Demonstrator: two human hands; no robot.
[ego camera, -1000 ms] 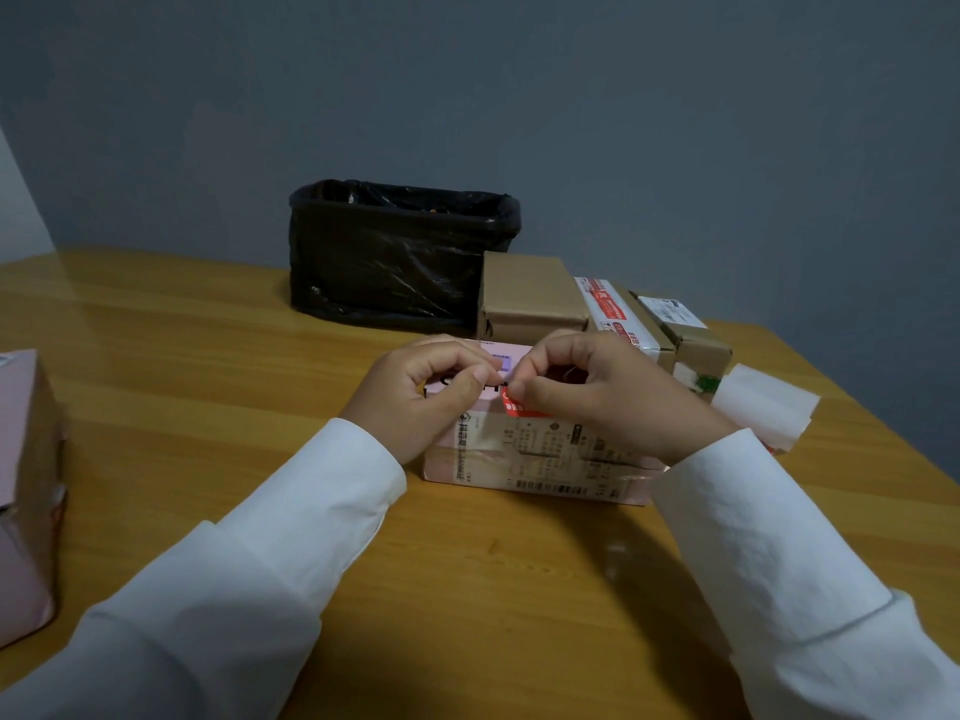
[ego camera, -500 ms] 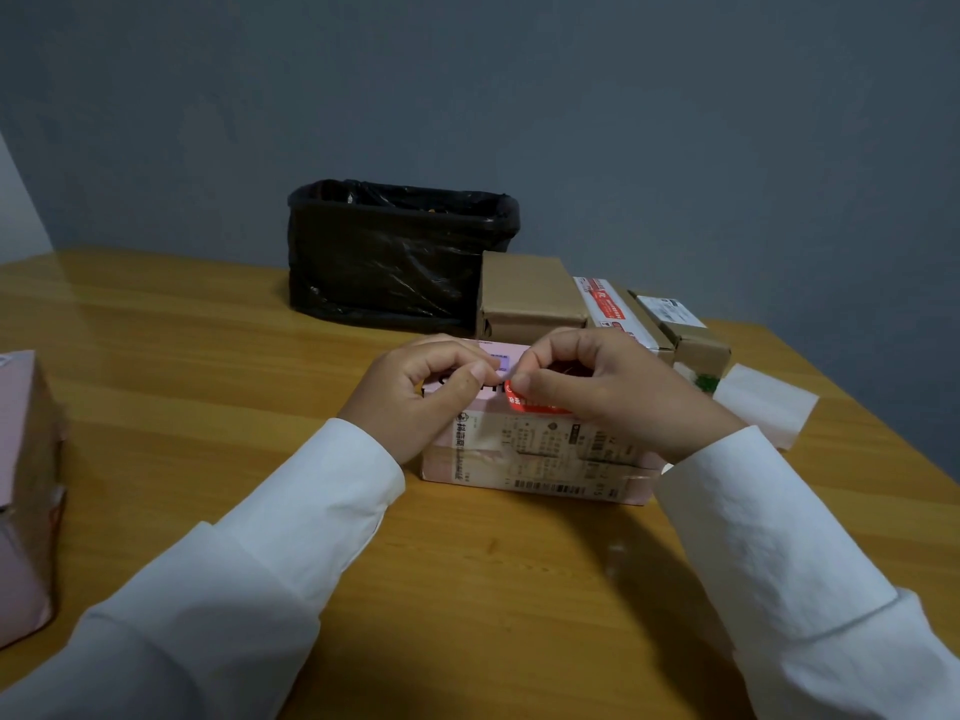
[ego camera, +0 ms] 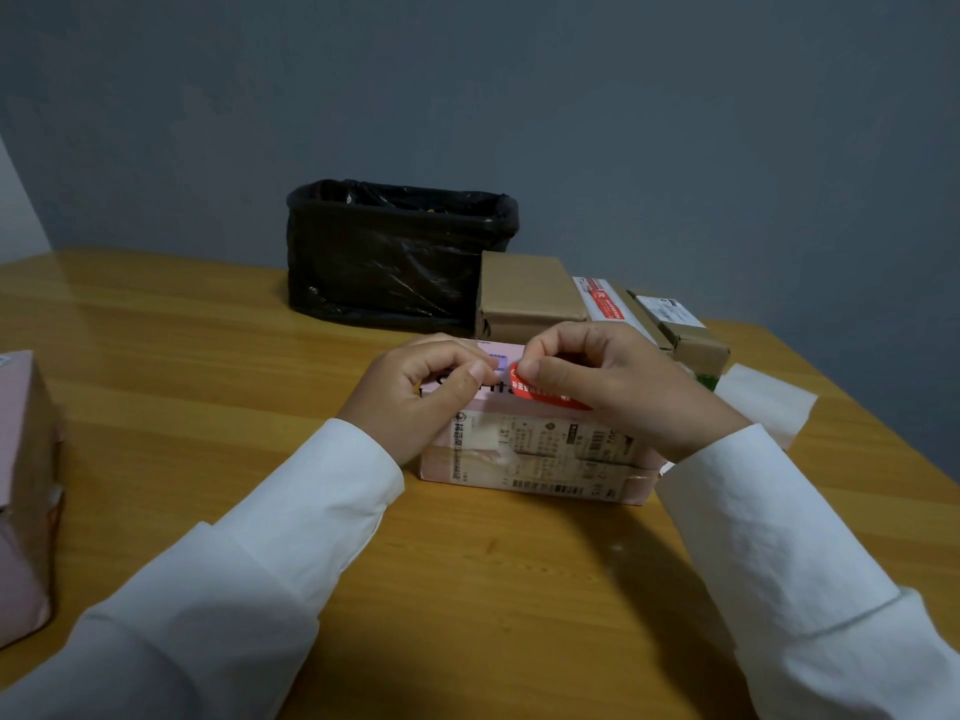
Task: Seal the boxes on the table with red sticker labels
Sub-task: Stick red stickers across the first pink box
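Observation:
A pink box [ego camera: 530,454] with a printed shipping label on its front stands on the table in front of me. A red sticker label [ego camera: 545,394] lies along the box's top. My right hand [ego camera: 618,387] pinches the sticker's left end between thumb and forefinger and covers its right part. My left hand [ego camera: 421,392] rests on the left of the box top, its thumb and forefinger pinched together just left of the sticker. I cannot make out anything between them.
Behind the pink box are a brown carton [ego camera: 524,298], a carton with red-printed tape [ego camera: 605,304] and a small brown carton [ego camera: 685,335]. A black lined bin [ego camera: 384,257] stands at the back. White paper [ego camera: 769,402] lies at the right, another pink box [ego camera: 21,491] at the left edge.
My hands have drawn slightly apart, and more of the red sticker now shows along the box top. The box has not moved.

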